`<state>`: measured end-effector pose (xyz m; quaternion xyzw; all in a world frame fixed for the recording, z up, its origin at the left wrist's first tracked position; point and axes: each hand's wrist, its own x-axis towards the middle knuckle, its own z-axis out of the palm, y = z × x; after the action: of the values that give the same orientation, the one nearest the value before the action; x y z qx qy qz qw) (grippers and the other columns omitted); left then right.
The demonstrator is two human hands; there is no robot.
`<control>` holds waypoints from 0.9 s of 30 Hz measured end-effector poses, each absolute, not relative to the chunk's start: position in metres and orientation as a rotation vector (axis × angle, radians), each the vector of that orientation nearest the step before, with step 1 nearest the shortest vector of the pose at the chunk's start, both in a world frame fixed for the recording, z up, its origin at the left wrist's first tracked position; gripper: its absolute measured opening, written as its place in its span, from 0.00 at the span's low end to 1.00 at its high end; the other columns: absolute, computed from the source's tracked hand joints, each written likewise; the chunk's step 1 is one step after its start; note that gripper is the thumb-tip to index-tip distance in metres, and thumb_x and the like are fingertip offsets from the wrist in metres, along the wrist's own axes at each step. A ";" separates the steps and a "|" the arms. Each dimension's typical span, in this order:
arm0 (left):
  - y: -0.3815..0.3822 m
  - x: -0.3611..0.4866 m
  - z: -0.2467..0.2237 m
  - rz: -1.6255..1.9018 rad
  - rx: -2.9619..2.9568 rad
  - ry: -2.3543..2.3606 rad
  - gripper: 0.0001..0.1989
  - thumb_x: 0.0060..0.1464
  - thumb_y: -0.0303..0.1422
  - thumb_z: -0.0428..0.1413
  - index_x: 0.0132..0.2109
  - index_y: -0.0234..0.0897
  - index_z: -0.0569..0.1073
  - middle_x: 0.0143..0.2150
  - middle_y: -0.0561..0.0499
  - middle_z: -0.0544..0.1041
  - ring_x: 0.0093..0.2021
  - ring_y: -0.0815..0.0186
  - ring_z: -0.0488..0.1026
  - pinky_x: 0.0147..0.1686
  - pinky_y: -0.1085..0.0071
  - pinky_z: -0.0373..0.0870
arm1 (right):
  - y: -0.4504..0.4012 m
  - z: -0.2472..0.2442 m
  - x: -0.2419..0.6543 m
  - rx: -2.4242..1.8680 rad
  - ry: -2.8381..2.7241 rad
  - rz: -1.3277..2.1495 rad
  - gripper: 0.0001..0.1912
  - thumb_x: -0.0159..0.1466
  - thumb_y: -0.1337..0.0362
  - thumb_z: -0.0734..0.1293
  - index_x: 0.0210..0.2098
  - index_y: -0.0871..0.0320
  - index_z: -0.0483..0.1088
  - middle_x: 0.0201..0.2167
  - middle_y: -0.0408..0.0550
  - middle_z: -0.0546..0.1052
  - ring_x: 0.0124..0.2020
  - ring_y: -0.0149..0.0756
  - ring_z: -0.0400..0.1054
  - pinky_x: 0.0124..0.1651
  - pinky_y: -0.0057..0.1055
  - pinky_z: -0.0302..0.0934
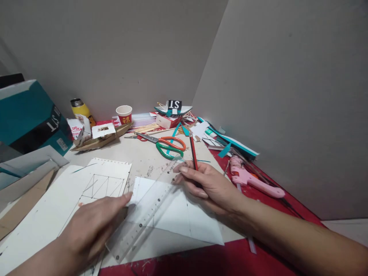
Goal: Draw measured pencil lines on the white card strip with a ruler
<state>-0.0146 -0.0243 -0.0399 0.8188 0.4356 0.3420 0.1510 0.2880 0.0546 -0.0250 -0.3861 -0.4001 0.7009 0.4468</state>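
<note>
Over paper point(176, 215), with ruler point(145, 212) and pencil point(194, 153) in hand
Has paper below right hand point(201, 182) and ruler slanting from right fingertips towards left hand point(92, 224); cannot tell left hand's hold, if any; with scissors point(157, 140) just beyond right hand; clamps pencil, angled upward, between right thumb and fingers

The bare right forearm point(287, 222) reaches in from the near right, the right grip point(205, 182) pinched closed, thumb point(192, 173) against bent fingers point(199, 191). The left grip point(93, 226) lies near left, one digit point(124, 199) stretched toward the right.
</note>
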 end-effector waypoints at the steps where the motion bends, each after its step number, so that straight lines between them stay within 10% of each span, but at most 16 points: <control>1: -0.020 -0.013 -0.037 0.999 2.191 1.285 0.25 0.67 0.27 0.53 0.65 0.57 0.70 0.51 0.53 0.84 0.46 0.63 0.83 0.50 0.71 0.77 | 0.054 -0.025 0.288 -0.963 -0.998 1.717 0.16 0.55 0.56 0.79 0.32 0.62 0.76 0.26 0.49 0.82 0.11 0.15 0.46 0.17 0.22 0.30; 7: -0.008 0.002 -0.014 0.777 1.321 1.224 0.14 0.62 0.45 0.60 0.50 0.48 0.83 0.36 0.49 0.86 0.27 0.68 0.78 0.27 0.78 0.74 | 0.053 -0.024 0.285 -0.996 -1.034 1.747 0.18 0.54 0.54 0.80 0.32 0.61 0.76 0.26 0.47 0.82 0.11 0.15 0.47 0.16 0.22 0.30; 27: 0.003 0.009 -0.018 0.838 0.931 1.206 0.13 0.48 0.40 0.71 0.30 0.36 0.79 0.25 0.49 0.80 0.17 0.75 0.65 0.17 0.81 0.59 | 0.045 -0.035 0.282 -1.110 -1.209 1.845 0.22 0.62 0.47 0.73 0.41 0.62 0.78 0.32 0.56 0.84 0.13 0.18 0.49 0.18 0.25 0.40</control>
<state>0.0094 0.0027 -0.0177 0.4089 0.5300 0.3680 0.6454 0.2815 0.0451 -0.0350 -0.4242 -0.4623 0.7053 0.3300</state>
